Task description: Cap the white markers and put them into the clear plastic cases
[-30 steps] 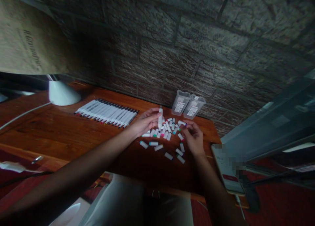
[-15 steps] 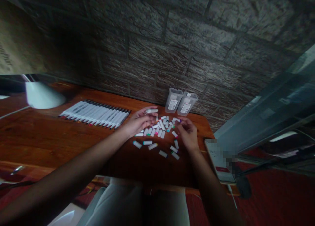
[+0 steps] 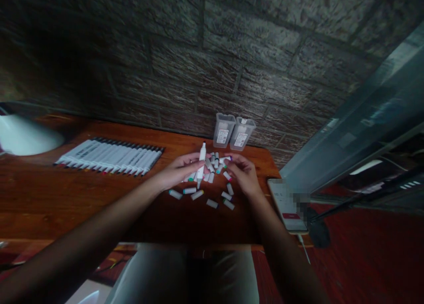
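My left hand (image 3: 185, 168) is closed around a white marker (image 3: 202, 163), held nearly upright between thumb and fingers with its dark tip pointing up. Below and behind it lies a loose heap of white marker caps (image 3: 211, 178) with coloured ends; the left fingers hide some of them. My right hand (image 3: 244, 172) is at the right side of the heap, its thumb and fingers pinched at a white marker cap (image 3: 225, 159) with a purple end. Part of that cap is hidden by the fingertips. Several more caps (image 3: 198, 195) lie scattered nearer to me.
A neat row of white markers (image 3: 109, 157) lies on the wooden table (image 3: 109, 198) to the left. Two clear plastic containers (image 3: 224, 131) stand against the brick wall. A white lamp base (image 3: 29, 135) is at far left, a phone (image 3: 289, 207) with a cable at the right edge.
My left hand has turned the marker from lying sideways to nearly upright. My right hand stays at the purple-ended cap. The view has shifted slightly right.
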The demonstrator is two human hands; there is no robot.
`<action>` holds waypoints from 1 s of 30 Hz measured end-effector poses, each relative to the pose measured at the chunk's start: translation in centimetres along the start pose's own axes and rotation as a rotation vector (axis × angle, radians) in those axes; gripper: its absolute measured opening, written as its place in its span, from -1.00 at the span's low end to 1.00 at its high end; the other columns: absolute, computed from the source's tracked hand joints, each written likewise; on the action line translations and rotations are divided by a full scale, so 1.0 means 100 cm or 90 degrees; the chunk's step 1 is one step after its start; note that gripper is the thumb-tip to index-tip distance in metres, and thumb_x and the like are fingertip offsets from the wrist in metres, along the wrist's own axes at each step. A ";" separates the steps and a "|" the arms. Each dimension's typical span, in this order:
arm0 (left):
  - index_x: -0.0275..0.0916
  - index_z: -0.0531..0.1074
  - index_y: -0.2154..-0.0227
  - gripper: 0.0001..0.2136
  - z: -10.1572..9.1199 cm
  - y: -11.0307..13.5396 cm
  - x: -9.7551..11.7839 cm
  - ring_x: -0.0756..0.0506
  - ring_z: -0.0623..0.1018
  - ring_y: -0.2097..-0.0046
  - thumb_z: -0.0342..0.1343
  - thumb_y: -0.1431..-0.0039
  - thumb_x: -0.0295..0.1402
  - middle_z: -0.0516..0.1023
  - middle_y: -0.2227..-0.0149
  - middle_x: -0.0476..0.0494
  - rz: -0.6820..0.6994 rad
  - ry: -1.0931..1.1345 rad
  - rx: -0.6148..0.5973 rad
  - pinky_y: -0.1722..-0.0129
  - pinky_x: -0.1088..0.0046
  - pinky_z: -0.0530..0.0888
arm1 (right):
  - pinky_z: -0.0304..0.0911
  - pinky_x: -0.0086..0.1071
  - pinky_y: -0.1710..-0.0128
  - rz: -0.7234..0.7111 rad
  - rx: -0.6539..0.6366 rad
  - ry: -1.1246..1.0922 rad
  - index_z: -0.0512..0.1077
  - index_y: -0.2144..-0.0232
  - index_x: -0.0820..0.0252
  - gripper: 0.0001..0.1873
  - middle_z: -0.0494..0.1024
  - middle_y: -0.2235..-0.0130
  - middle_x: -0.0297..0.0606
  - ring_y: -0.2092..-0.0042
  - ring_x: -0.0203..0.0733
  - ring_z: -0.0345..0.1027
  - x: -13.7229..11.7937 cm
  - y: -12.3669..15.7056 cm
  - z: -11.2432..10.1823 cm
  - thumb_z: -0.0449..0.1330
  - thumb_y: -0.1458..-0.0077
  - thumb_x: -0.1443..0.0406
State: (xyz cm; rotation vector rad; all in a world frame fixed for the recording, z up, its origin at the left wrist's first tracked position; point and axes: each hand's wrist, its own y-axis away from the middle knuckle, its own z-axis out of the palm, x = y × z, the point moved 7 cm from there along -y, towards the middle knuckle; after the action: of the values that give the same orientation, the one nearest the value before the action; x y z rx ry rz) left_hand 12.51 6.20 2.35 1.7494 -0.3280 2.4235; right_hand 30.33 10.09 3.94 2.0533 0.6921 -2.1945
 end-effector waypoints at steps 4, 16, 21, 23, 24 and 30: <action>-0.26 0.52 0.08 -0.71 0.006 0.003 0.001 -0.08 0.63 0.32 0.26 -0.14 -0.29 0.66 0.30 -0.24 0.045 -0.052 -0.059 0.35 0.54 0.51 | 0.17 -0.46 0.52 -0.017 0.000 0.003 0.51 0.05 0.04 -0.58 0.51 0.39 -0.40 0.51 -0.38 0.22 -0.001 0.001 0.000 0.33 -0.02 0.11; -0.29 0.58 0.20 -0.76 0.019 0.019 0.010 -0.08 0.65 0.33 0.33 -0.06 -0.34 0.67 0.27 -0.19 -0.049 -0.070 -0.104 0.33 0.47 0.56 | 0.38 -0.42 0.30 0.001 0.007 -0.184 0.60 0.19 0.01 -0.67 0.65 0.28 -0.38 0.32 -0.30 0.47 -0.010 0.004 0.006 0.43 0.10 0.26; -0.31 0.59 0.20 -0.78 0.018 0.016 0.008 -0.12 0.66 0.24 0.31 -0.10 -0.33 0.67 0.20 -0.25 -0.052 -0.085 -0.113 0.24 0.45 0.57 | 0.44 -0.35 0.21 -0.010 0.009 -0.185 0.62 0.38 0.05 -0.76 0.67 0.31 -0.38 0.31 -0.25 0.52 -0.014 0.004 0.009 0.48 0.20 0.28; -0.30 0.59 0.19 -0.78 0.020 0.016 0.007 -0.12 0.67 0.22 0.28 -0.12 -0.33 0.67 0.18 -0.26 -0.058 -0.100 -0.120 0.22 0.45 0.57 | 0.44 -0.31 0.16 -0.011 0.006 -0.170 0.63 0.38 0.07 -0.76 0.68 0.29 -0.36 0.26 -0.23 0.54 -0.013 0.004 0.010 0.48 0.21 0.27; -0.29 0.59 0.18 -0.78 0.021 0.016 0.006 -0.12 0.67 0.21 0.27 -0.14 -0.33 0.67 0.17 -0.26 -0.064 -0.109 -0.125 0.21 0.45 0.57 | 0.44 -0.30 0.12 -0.012 0.002 -0.166 0.63 0.36 0.06 -0.76 0.68 0.27 -0.36 0.24 -0.22 0.54 -0.012 0.004 0.010 0.48 0.20 0.27; -0.26 0.58 0.11 -0.77 0.022 0.017 0.003 -0.10 0.67 0.22 0.23 -0.19 -0.33 0.67 0.17 -0.23 -0.073 -0.124 -0.144 0.19 0.46 0.57 | 0.46 -0.26 0.09 -0.017 0.002 -0.174 0.64 0.37 0.07 -0.75 0.69 0.27 -0.36 0.22 -0.21 0.56 -0.011 0.004 0.010 0.48 0.21 0.30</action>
State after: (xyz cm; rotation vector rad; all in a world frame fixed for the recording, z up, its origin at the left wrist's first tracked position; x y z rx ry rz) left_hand 14.04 3.98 3.17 1.8485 -0.4878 2.0521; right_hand 29.64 9.13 4.90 1.7059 0.6880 -2.4261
